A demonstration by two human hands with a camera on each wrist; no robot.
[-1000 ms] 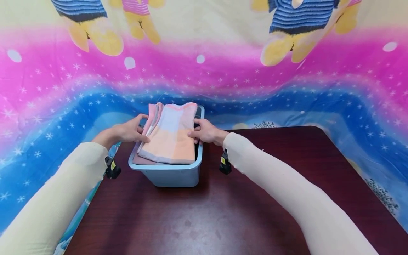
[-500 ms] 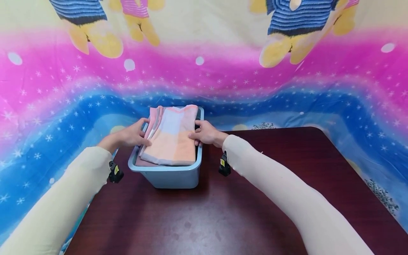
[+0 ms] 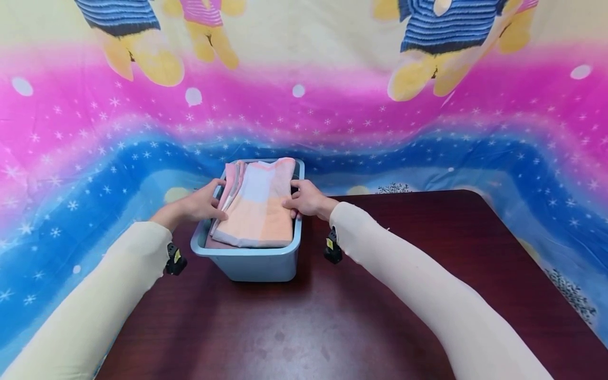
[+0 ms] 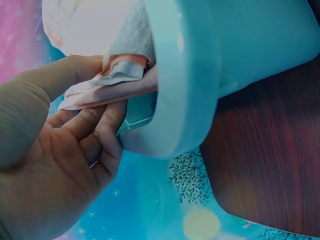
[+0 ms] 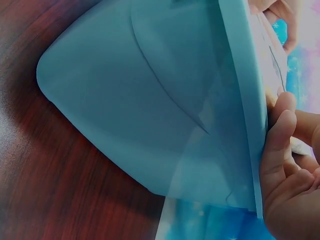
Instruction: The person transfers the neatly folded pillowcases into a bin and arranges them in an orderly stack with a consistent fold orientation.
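A folded cloth [image 3: 258,208] in pastel blocks of peach, white and pink lies over the mouth of a light blue plastic bin [image 3: 261,265]. My left hand [image 3: 201,205] pinches its left edge, thumb on top and fingers below. In the left wrist view, the cloth's stacked layers [image 4: 117,93] show between thumb and fingers, beside the bin's rim [image 4: 182,100]. On the opposite side, my right hand [image 3: 310,199] grips the right edge at the rim. From the right wrist, curled fingers [image 5: 275,145] of that hand appear close against the bin's rim. A dusty-pink fabric [image 3: 216,243] peeks out underneath.
The bin stands on a dark reddish-brown wooden table [image 3: 380,295], near its back left. Behind it hangs a printed curtain [image 3: 332,116] in pink and blue with snowflakes and bears. Small black wrist cameras [image 3: 176,259] hang below both cuffs.
The folded cloth has sunk slightly lower into the bin, and its left edge has shifted right. My left hand has moved right and a little down with it; my right hand stays almost still.
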